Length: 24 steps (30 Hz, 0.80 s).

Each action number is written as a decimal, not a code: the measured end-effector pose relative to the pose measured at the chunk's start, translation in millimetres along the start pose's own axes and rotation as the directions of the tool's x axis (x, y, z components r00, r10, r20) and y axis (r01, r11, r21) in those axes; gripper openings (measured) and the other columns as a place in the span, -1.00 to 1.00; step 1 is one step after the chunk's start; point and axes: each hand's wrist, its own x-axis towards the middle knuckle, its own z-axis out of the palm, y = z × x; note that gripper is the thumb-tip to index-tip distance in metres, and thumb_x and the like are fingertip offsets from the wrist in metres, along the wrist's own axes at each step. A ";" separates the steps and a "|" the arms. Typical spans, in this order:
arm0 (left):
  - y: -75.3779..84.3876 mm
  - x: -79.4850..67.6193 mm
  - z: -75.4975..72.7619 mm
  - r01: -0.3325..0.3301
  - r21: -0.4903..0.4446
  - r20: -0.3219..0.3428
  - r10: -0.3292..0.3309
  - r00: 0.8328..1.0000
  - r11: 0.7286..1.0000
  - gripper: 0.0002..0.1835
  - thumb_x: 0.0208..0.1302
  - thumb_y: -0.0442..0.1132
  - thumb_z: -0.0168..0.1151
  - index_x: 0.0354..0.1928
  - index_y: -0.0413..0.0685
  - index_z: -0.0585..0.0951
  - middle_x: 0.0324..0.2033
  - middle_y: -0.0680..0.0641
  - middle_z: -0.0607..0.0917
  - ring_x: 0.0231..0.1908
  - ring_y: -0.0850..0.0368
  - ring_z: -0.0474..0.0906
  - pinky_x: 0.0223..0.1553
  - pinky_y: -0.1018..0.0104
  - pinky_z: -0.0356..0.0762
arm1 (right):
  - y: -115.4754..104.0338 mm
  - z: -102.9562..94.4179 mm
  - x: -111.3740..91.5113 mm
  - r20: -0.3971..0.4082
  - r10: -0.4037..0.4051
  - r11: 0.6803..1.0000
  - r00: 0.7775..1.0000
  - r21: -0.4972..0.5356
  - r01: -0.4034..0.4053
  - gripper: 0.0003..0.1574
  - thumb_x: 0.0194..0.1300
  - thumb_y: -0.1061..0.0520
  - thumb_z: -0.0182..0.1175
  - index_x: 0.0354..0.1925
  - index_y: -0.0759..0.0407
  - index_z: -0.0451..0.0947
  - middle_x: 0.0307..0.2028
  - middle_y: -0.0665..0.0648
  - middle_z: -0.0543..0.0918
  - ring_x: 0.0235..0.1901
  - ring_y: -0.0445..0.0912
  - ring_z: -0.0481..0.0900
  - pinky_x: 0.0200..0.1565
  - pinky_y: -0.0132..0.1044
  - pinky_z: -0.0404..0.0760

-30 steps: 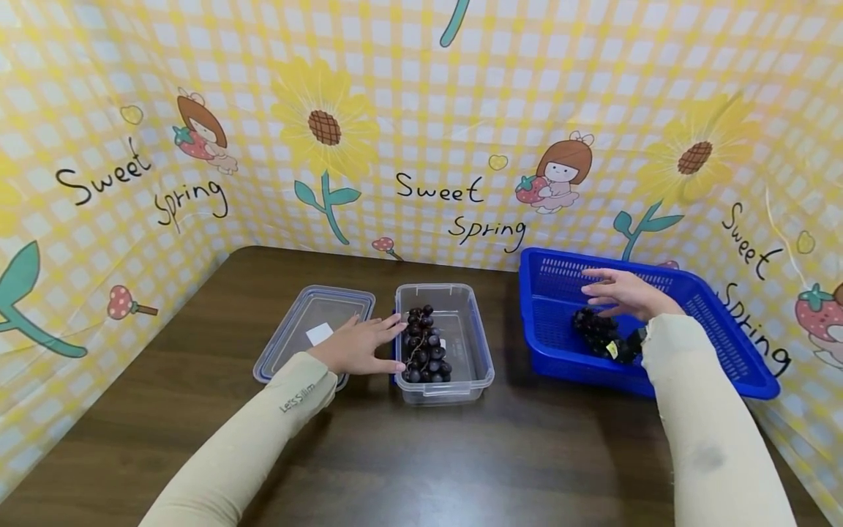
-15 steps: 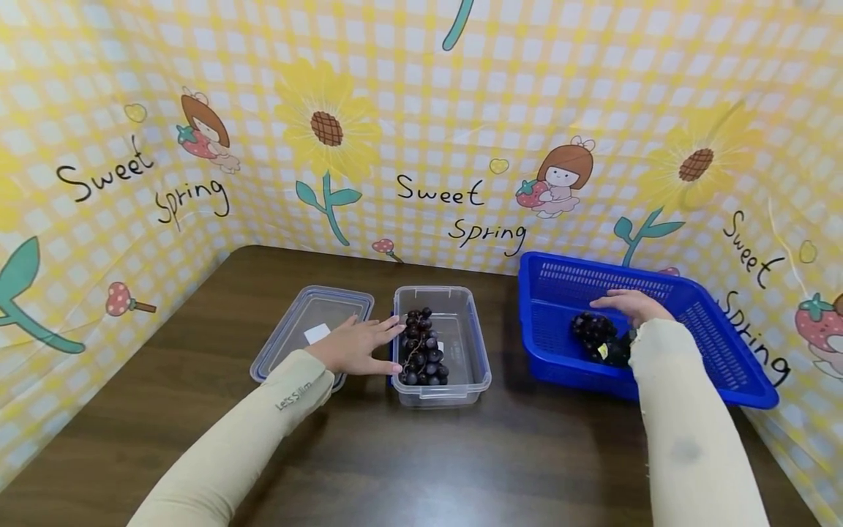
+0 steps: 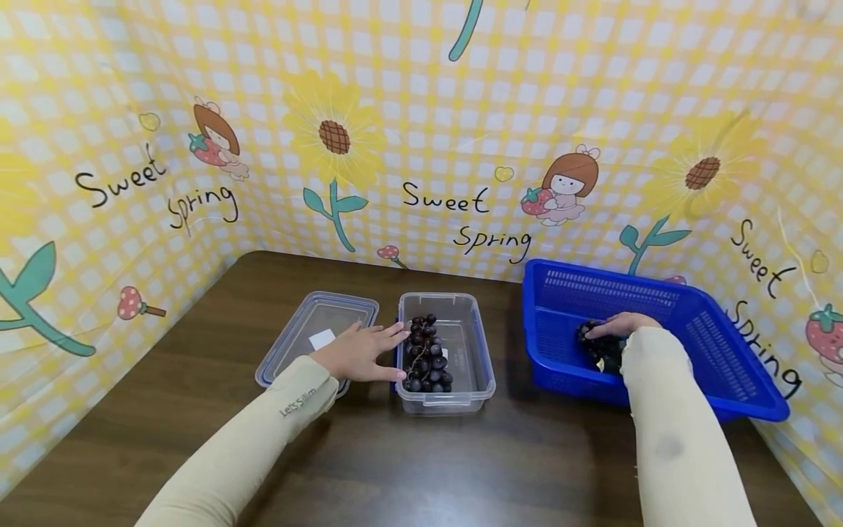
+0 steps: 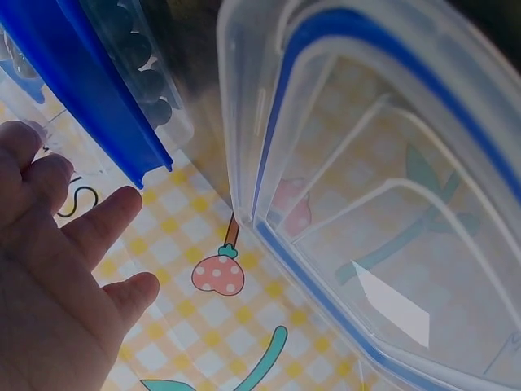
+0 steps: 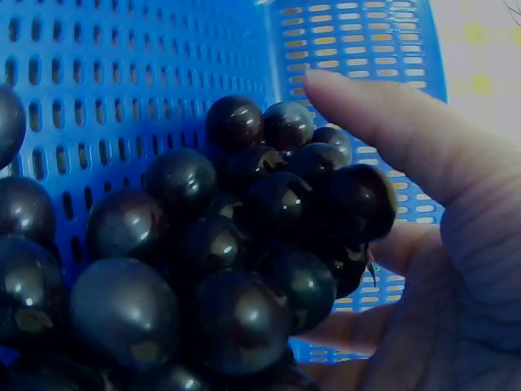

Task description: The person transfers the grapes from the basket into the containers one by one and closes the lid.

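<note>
My left hand (image 3: 358,355) lies with fingers spread, its fingertips and thumb at the left rim of a clear plastic food container (image 3: 484,359). A bunch of dark grapes (image 3: 428,359) fills that container's left side. In the left wrist view, the container's blue latch flap (image 4: 89,90) hangs just beyond the fingertips. At the right, my right hand (image 3: 628,324) reaches down into a blue plastic basket (image 3: 711,373) and grips another bunch of dark grapes (image 3: 587,335). The right wrist view has the thumb on one side of these grapes (image 5: 228,244), with other fingers partly hidden behind them.
Left of the container lies its clear lid (image 3: 345,307) with a blue seal and a white label (image 3: 323,339), partly under my left hand. A small pale yellow tag (image 3: 601,364) shows among the basket's grapes. A printed cloth (image 3: 454,132) encloses the brown wooden table (image 3: 421,468).
My right hand has come down from above the basket onto the grapes in it and closed around them. The left hand has stayed at the container's rim. The view has shifted slightly.
</note>
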 end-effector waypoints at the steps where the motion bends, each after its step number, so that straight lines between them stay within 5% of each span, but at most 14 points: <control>1: 0.1 0.5 0.5 -0.002 0.001 0.001 0.002 1.000 1.000 -0.12 0.26 0.35 0.02 0.47 -0.01 0.15 0.46 -0.08 0.10 0.35 -0.26 0.15 0.29 -0.35 -0.16 | 0.3 0.2 1.3 0.006 -0.005 1.000 1.000 -0.006 0.005 0.10 0.33 -0.17 0.09 0.34 0.66 -0.10 0.32 0.66 -0.08 0.31 0.52 -0.16 0.27 0.28 0.08; 6: 0.5 1.5 0.7 -0.005 0.004 -0.003 0.005 1.000 1.000 -0.11 0.26 0.35 0.02 0.47 -0.01 0.15 0.46 -0.08 0.09 0.35 -0.25 0.16 0.29 -0.35 -0.15 | 2.4 0.8 5.5 0.021 -0.022 1.000 1.000 -0.020 0.023 0.08 0.31 -0.15 0.13 0.36 0.61 -0.07 0.32 0.66 -0.07 0.31 0.53 -0.14 0.26 0.29 0.08; 15: 4.9 1.3 -0.4 -0.003 0.002 0.013 0.003 1.000 1.000 -0.12 0.27 0.34 0.02 0.48 -0.01 0.13 0.46 -0.09 0.07 0.36 -0.22 0.15 0.30 -0.35 -0.16 | 7.4 3.9 8.6 0.165 -0.027 0.999 0.986 0.024 0.023 0.14 0.30 -0.03 0.17 0.36 0.65 -0.27 0.32 0.67 -0.20 0.33 0.51 -0.23 0.29 0.25 0.07; 24: 3.6 -4.5 3.9 -0.001 -0.021 0.001 0.001 1.000 1.000 -0.11 0.26 0.34 0.03 0.47 -0.03 0.15 0.46 -0.09 0.07 0.37 -0.20 0.14 0.28 -0.37 -0.16 | 2.5 14.6 14.1 0.184 -0.041 0.999 0.982 0.006 0.040 0.17 0.20 0.12 0.28 0.36 0.64 -0.27 0.32 0.68 -0.22 0.33 0.50 -0.26 0.29 0.24 0.07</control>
